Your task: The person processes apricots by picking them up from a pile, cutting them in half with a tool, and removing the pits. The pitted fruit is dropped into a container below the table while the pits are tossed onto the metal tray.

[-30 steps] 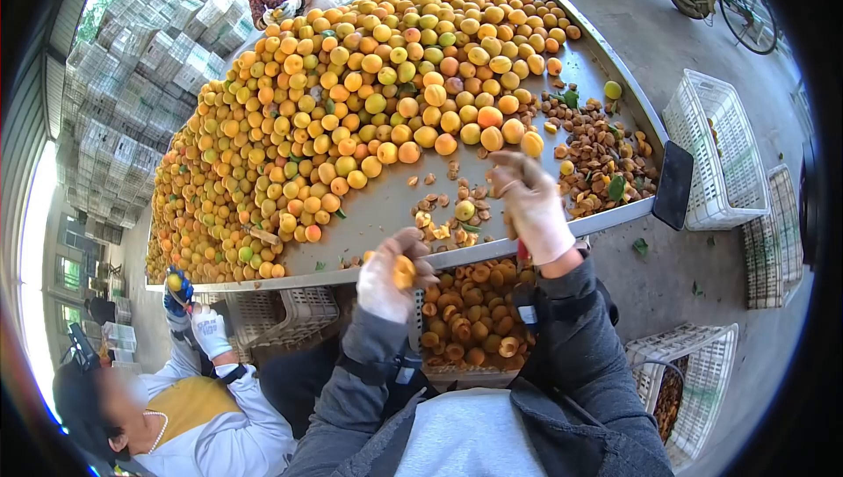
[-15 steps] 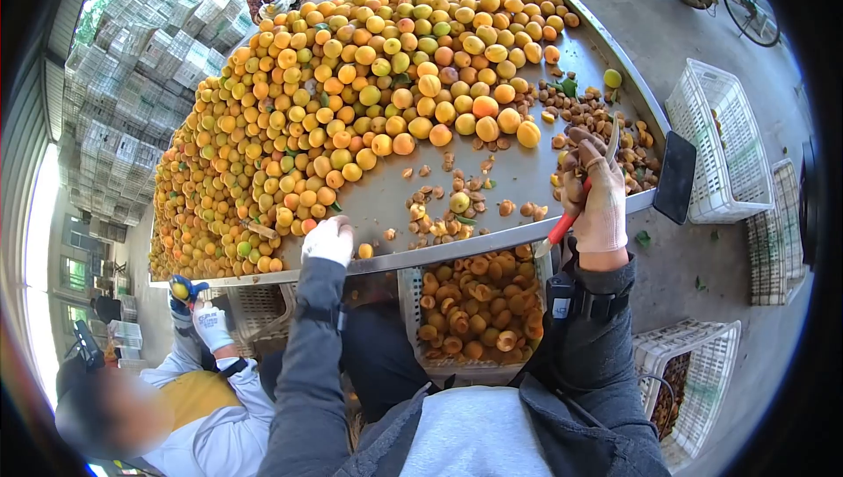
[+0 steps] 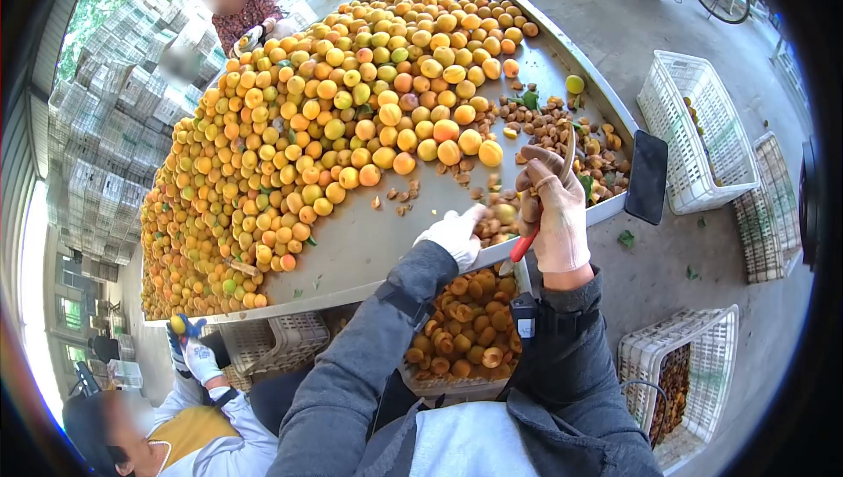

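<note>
My left hand (image 3: 452,235), in a white glove, is low over the near edge of the metal table (image 3: 351,275). Its fingers stretch toward a motion-blurred cluster of apricot pits and scraps (image 3: 499,213), touching or nearly touching it. My right hand (image 3: 560,222), in a pale glove with darkened fingertips, is closed around a red-handled curved knife (image 3: 524,245), its blade pointing up. Pits and scraps (image 3: 562,126) lie heaped behind the right hand. Whole apricots (image 3: 351,108) form a large pile across the table. Below the edge, a crate holds opened apricot halves (image 3: 465,328).
A phone (image 3: 646,177) rests at the table's right corner. White crates (image 3: 702,134) stand on the floor at right, another (image 3: 685,372) lower down. One co-worker (image 3: 176,407) sits at left holding an apricot; another (image 3: 237,7) is at the far side. Stacked crates (image 3: 105,143) rise behind.
My left hand has moved right along the table edge, and the loose scraps have shifted right toward my right hand. The right hand still holds the knife. The whole view has shifted somewhat.
</note>
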`<state>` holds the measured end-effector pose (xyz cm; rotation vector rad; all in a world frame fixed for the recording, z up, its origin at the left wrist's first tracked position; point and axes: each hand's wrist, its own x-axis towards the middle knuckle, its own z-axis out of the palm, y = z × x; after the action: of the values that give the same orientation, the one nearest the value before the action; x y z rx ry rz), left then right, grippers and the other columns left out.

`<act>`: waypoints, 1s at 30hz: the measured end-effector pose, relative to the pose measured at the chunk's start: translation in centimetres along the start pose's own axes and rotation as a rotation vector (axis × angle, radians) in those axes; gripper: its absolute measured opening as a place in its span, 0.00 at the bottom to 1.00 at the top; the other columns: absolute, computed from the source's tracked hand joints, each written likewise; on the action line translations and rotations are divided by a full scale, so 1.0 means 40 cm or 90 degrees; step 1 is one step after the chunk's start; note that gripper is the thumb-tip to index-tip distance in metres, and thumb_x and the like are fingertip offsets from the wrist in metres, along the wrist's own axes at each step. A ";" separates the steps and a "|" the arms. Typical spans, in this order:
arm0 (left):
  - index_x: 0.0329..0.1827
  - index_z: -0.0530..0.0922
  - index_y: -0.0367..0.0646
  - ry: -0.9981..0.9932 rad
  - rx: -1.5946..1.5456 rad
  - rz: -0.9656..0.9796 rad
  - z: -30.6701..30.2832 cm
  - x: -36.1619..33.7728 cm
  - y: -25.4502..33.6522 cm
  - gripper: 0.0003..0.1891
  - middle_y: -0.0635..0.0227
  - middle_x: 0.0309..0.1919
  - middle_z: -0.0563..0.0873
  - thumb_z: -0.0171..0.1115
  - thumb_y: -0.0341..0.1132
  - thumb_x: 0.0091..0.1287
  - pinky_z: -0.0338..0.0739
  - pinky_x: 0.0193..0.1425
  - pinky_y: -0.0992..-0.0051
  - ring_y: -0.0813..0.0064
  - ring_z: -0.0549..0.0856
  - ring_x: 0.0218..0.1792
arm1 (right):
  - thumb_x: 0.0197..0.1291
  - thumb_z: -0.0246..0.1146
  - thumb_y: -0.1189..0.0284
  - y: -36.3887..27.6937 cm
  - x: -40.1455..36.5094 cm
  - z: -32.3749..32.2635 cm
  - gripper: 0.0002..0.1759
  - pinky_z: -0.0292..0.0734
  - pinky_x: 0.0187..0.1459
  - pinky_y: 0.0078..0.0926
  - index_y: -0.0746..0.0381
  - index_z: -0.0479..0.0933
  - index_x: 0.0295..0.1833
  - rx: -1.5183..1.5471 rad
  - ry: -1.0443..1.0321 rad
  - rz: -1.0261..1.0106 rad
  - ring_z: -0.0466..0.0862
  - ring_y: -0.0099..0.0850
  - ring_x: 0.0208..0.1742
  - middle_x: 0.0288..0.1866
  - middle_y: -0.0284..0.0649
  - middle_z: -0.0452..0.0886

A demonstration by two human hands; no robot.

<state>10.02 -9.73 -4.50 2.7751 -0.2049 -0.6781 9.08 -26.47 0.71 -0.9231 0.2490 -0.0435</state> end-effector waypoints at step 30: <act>0.65 0.71 0.42 0.130 -1.319 0.159 -0.055 -0.063 -0.127 0.25 0.52 0.52 0.81 0.57 0.24 0.62 0.81 0.56 0.56 0.54 0.84 0.48 | 0.58 0.61 0.75 0.177 -0.017 0.033 0.11 0.74 0.27 0.23 0.67 0.76 0.46 -0.267 -0.215 0.082 0.79 0.25 0.24 0.27 0.39 0.79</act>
<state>9.21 -3.89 -3.08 0.7652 0.1600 -0.1688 8.22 -21.05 -4.00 -1.3103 -0.0008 0.2923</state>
